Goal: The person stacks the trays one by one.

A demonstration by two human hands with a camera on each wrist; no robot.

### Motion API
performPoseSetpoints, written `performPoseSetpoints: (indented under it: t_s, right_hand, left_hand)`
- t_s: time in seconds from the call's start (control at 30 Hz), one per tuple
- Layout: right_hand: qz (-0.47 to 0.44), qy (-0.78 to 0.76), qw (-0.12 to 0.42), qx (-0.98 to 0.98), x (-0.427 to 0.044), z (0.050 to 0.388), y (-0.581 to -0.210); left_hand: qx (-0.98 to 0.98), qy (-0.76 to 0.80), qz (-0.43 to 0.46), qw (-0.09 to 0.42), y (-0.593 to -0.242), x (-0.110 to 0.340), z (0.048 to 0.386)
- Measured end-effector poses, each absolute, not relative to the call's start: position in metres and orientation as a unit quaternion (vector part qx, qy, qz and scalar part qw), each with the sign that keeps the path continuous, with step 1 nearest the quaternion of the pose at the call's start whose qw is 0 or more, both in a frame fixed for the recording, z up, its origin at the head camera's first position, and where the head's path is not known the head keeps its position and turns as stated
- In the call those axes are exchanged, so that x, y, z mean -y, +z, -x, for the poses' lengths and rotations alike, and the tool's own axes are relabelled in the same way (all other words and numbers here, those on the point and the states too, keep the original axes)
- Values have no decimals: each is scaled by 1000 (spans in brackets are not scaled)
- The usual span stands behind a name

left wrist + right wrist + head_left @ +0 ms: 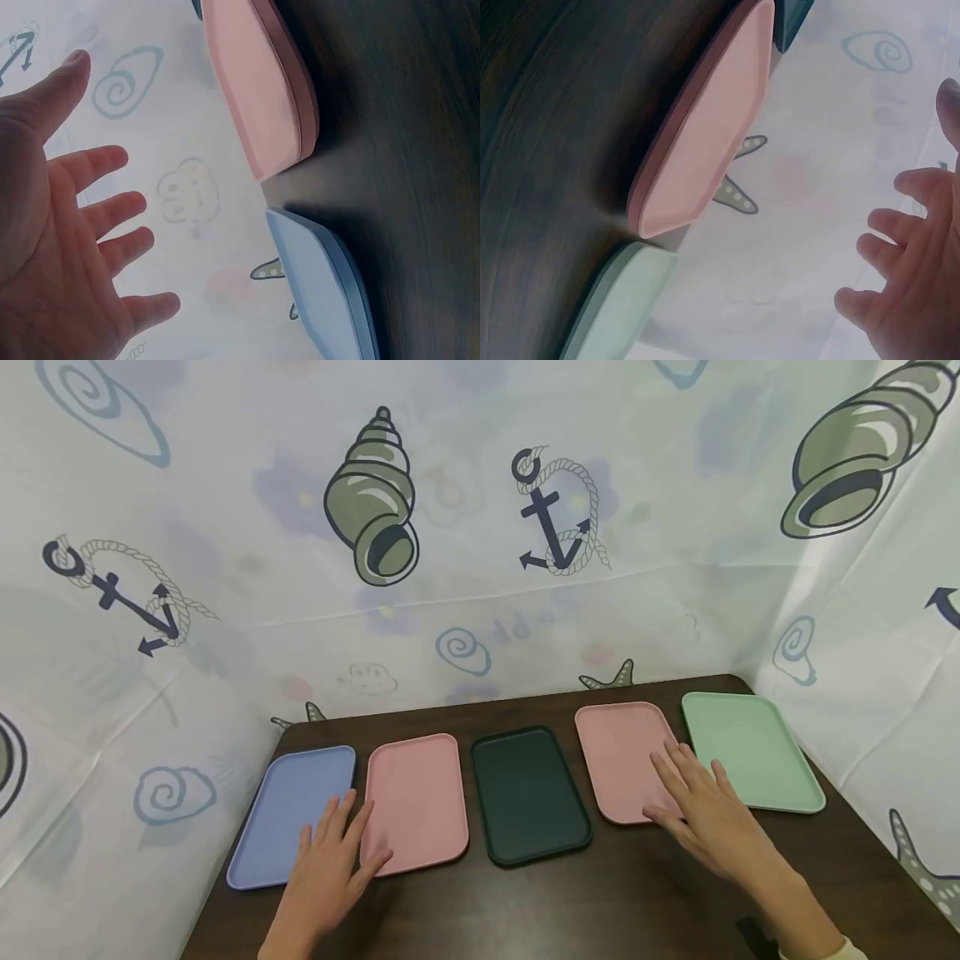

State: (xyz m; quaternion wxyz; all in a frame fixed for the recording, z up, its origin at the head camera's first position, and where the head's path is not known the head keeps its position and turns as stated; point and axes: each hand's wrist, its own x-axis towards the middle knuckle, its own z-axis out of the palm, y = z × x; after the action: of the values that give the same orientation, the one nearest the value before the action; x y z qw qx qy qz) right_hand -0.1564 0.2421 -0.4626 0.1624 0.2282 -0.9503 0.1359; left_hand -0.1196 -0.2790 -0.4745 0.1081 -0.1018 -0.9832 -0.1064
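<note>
Several shallow rectangular trays lie in a row on a dark wooden table. From left to right in the head view they are a blue tray [288, 810], a pink tray [416, 802], a dark green tray [531, 797], a second pink tray [618, 760] and a light green tray [753, 752]. My left hand [326, 868] hovers with spread fingers over the near edges of the blue and left pink trays. Above the right pink and light green trays, my right hand [708, 814] is likewise spread. Both wrist views show each hand raised, apart from the trays and holding nothing.
The dark table [480, 910] extends in front of the trays toward me. A pale cloth [480, 560] printed with shells, anchors and starfish surrounds its back and sides. A small dark object [756, 937] lies by my right wrist, too unclear to name.
</note>
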Motion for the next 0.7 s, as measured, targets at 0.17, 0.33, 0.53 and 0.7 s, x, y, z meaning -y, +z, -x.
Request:
performPoseSetpoints:
  t_s: [0.17, 0.33, 0.53, 0.7]
  right_hand:
    - [-218, 160, 166, 948, -237, 159, -462]
    - [-194, 197, 150, 949, -226, 158, -466]
    - [-153, 254, 119, 947, -212, 165, -468]
    - [-137, 288, 68, 945, -197, 173, -474]
  left_hand:
    - [978, -116, 117, 124, -475, 275, 122]
    - [959, -124, 167, 192, -477, 265, 123]
    - [938, -172, 156, 258, -483, 234, 124]
    - [935, -274, 61, 214, -494, 196, 117]
